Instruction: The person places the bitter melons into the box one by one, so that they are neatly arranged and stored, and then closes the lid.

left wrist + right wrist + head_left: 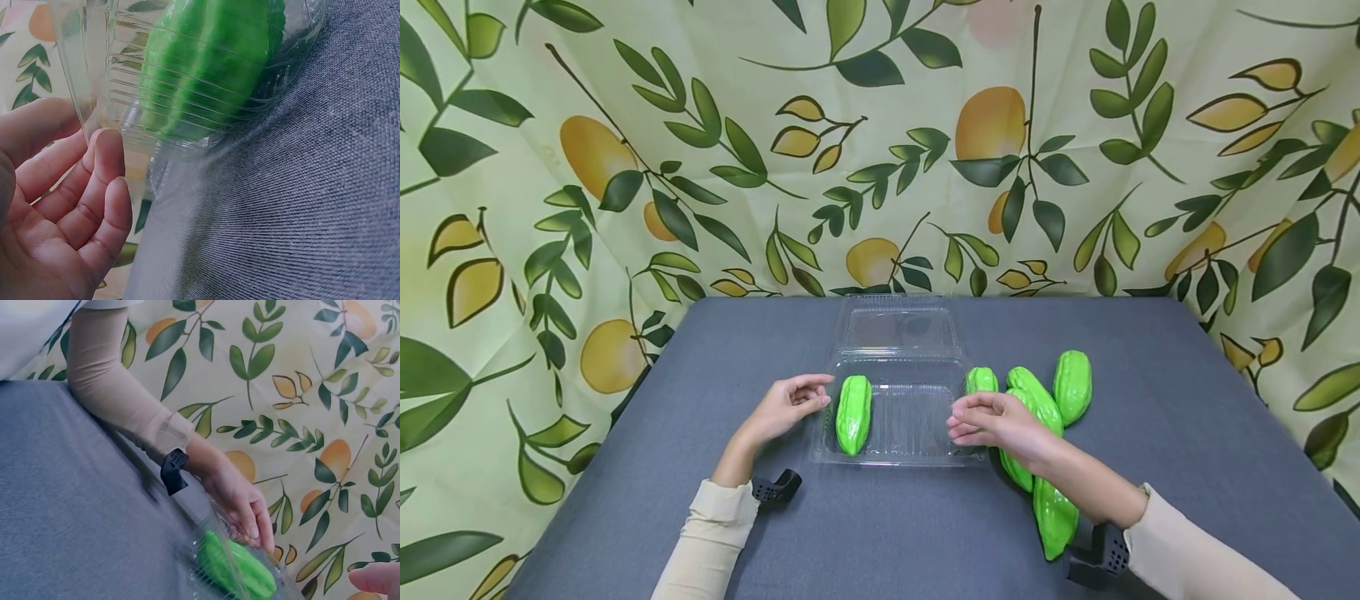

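Observation:
A clear plastic clamshell box (910, 429) lies opened on the table, lid (898, 329) folded back. One glossy, ridged green pepper (853, 415) lies lengthwise along its left side. At the left wall, my left hand (784, 407) pinches the rim between thumb and fingers; the left wrist view shows these fingers (109, 153) at the plastic edge beside the pepper (206, 69). My right hand (1000, 421) hovers over the box's right edge, fingers loosely bent and holding nothing. It partly hides several more green peppers (1056, 517).
The loose peppers lie grouped right of the box, one (1072, 387) at the far right of the group and another (981, 380) close by the box's right wall. A grey cloth covers the table (887, 533). Behind stands a leaf-and-fruit patterned curtain (880, 167).

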### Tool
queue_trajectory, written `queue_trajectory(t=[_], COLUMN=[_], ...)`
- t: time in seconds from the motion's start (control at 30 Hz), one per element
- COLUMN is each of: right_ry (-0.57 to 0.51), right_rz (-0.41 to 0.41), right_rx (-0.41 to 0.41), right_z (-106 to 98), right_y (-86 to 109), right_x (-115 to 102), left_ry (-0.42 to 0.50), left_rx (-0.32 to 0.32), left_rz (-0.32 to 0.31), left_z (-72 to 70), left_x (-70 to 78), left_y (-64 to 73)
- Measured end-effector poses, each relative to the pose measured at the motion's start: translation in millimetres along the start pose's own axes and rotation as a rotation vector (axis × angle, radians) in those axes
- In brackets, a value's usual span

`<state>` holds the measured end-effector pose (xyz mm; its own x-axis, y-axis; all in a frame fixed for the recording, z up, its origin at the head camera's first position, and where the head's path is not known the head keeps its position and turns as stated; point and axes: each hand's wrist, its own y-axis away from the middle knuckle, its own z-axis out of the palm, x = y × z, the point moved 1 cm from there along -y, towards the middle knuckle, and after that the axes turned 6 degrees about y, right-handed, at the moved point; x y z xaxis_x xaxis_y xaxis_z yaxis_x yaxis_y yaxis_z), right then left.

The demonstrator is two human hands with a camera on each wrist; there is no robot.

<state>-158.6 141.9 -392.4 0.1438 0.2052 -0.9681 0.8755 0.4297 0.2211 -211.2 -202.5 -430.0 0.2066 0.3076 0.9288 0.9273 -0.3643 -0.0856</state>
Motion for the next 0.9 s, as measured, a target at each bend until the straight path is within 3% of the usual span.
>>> queue_trajectory(t=[0.33, 0.7, 0.9], right_ry=[0.064, 0.132, 0.143], right_rz=[-0.012, 0.008, -0.003], right_rx=[-0.03, -0.052, -0.091], right_z=[-13.7, -46.4, -59.6], right_y=[24.4, 51.2, 59.6], right_x=[4.5, 14.7, 23.1], left_ry=[0.004, -0.002, -0.004], left_rx=[-0.002, -0.004, -0.014], left_rz=[0.001, -0.002, 0.069], left_z=[0.9, -0.5, -1.0], left_x=[0.7, 2.9, 0.6], left_y=[1.3, 0.8, -0.1])
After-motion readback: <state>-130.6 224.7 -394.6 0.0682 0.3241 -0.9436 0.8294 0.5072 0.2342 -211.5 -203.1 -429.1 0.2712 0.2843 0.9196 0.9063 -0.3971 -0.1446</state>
